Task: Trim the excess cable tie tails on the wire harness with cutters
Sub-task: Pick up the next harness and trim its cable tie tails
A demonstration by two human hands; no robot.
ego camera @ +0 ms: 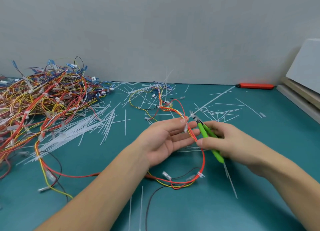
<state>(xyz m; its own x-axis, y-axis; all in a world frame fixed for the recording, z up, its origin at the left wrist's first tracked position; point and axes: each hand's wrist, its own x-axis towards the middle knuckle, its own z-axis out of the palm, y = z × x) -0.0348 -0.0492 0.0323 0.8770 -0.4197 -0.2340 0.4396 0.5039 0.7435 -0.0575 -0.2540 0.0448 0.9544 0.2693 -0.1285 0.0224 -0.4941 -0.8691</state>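
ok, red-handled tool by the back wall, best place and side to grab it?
Grip the red-handled tool mid-handle, coming from above or the near side. It lies flat, lengthwise along the wall, leaving no room behind; its dark tip points left, so stay on the red part.

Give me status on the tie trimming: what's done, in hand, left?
Done: many cut tie tails litter the mat, and a big pile of harnesses sits at left, trim state unclear. In hand: the left hand holds the current harness; the right hand has green cutters at a tie with a long tail. Left: this cut, possibly more ties.
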